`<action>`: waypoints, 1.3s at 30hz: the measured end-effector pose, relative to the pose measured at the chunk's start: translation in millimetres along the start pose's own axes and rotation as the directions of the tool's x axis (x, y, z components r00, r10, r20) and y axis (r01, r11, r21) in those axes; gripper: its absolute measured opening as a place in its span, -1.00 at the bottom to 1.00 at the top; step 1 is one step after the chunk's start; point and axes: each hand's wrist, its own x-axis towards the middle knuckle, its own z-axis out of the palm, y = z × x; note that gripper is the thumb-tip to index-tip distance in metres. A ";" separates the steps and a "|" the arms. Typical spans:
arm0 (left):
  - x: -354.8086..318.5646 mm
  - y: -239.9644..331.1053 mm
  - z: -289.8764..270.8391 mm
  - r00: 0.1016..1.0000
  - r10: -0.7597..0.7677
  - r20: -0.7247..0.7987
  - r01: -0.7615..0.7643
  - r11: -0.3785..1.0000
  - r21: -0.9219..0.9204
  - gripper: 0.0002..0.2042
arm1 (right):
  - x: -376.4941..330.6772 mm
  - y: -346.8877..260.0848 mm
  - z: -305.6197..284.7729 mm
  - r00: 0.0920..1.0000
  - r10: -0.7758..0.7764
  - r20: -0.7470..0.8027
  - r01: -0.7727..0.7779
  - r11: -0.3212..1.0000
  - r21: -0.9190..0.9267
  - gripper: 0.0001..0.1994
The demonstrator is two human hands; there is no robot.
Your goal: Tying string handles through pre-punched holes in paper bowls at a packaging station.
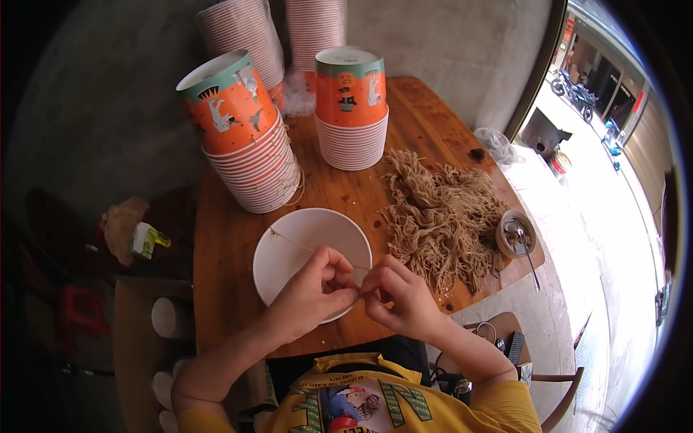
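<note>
A white paper bucket (pixel 285 263) stands mouth up on the wooden table in front of me. A thin tan string (pixel 291 240) crosses its mouth from the far left rim to my fingers. My left hand (pixel 317 289) is over the near side of the bucket, thumb and fingers pinching the string. Close beside it, my right hand (pixel 401 296) also has its fingers closed on the string near the right rim. The fingertips almost meet, and what lies between them is hidden. To the right spreads a tangled heap of tan strings (pixel 444 224).
Two stacks of orange-and-green paper buckets (pixel 234 115) (pixel 351 94) stand behind; strings hang from the left stack. Taller wrapped stacks (pixel 242 32) lean by the wall. A small bowl (pixel 514 245) with a spoon sits at the table's right edge. A cardboard box (pixel 137 346) is at lower left.
</note>
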 end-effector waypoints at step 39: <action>-9.5 0.6 12.0 0.918 0.393 -0.045 -0.299 0.765 0.571 -0.90 | -10.0 4.7 -0.8 1.000 0.012 -0.022 -0.011 0.998 0.060 -0.85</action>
